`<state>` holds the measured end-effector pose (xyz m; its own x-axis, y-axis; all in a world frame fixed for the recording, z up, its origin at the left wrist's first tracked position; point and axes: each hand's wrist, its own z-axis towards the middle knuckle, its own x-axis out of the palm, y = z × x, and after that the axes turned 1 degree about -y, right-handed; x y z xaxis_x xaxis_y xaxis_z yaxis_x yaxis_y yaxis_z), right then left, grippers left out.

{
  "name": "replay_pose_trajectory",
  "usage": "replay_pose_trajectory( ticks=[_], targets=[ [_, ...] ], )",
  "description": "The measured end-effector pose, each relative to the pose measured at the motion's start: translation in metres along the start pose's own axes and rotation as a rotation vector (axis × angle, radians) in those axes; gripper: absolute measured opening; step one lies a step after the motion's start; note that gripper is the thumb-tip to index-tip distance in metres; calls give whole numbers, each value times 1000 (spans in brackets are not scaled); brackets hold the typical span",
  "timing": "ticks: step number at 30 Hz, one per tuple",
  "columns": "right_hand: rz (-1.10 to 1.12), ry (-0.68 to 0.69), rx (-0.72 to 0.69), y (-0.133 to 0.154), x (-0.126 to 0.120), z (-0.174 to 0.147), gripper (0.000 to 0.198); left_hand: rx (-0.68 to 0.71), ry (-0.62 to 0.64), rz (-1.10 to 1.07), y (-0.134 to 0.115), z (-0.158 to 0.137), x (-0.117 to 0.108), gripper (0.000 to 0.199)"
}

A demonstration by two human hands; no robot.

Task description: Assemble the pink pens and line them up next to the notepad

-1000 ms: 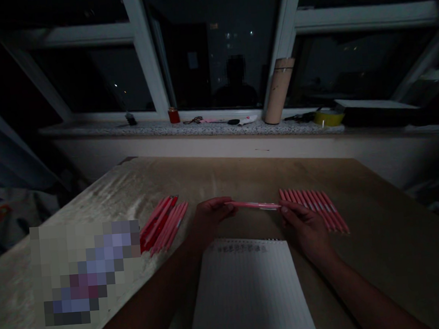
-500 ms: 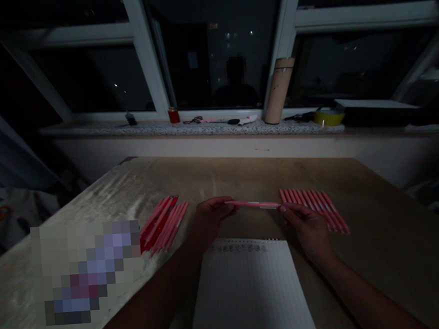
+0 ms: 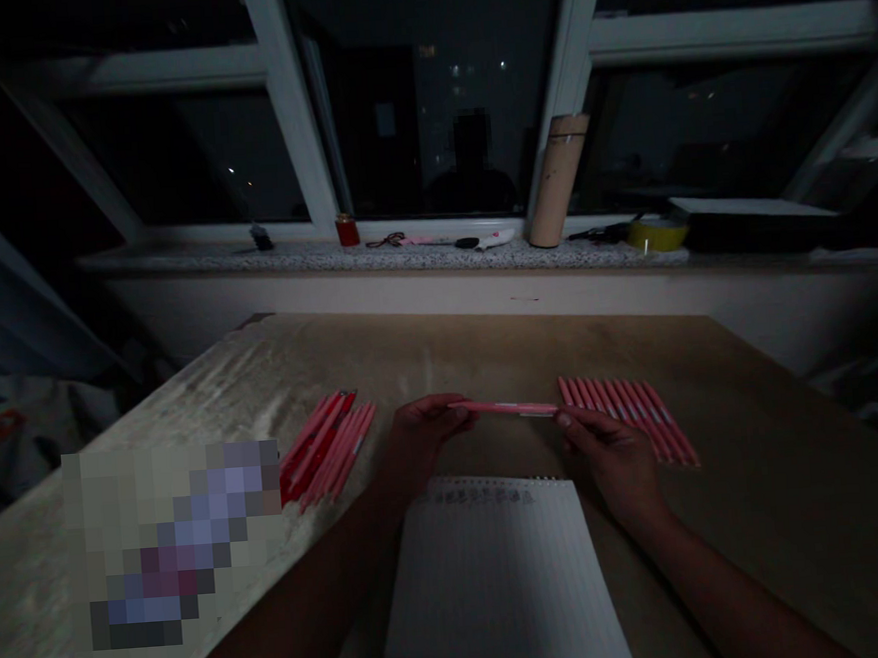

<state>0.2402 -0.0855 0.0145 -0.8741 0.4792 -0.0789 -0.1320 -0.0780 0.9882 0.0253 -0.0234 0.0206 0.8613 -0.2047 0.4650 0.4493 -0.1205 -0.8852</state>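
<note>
A pink pen point(image 3: 509, 407) is stretched level between my hands, above the far edge of a lined notebook point(image 3: 502, 585). My left hand point(image 3: 427, 430) pinches its left end, and my right hand point(image 3: 609, 447) grips the right end between thumb and fingers. A small pale label shows along the pen. Several dark scribbled marks run along the notebook's top lines. Right of my right hand lies a neat row of pink pens point(image 3: 626, 416). To the left of my left hand is a looser pile of pink pens point(image 3: 343, 456), with red pieces among them.
A blurred-out bluish item point(image 3: 204, 526) lies on the table's left side. On the granite windowsill point(image 3: 404, 254) stand a tall tan flask point(image 3: 558, 185), a small red jar point(image 3: 347, 231) and a yellow tape roll point(image 3: 658, 233). Dark windows rise behind.
Almost nothing differs. The pen has turned very slightly in my fingers, while both hands stay in the same place.
</note>
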Motion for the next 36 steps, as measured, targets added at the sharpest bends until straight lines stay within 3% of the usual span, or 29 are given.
replay_pose_trajectory(
  ticks=[13,26,36],
  targets=[
    [82,45,-55,0,2,-1,27,-9,6,17,-1,1,-2,23],
    [159,72,-3,-3,3,2,32,-10,40,56,2,0,-3,24],
    [170,119,22,0,1,0,32,2,34,343,-2,-2,1,27]
  ],
)
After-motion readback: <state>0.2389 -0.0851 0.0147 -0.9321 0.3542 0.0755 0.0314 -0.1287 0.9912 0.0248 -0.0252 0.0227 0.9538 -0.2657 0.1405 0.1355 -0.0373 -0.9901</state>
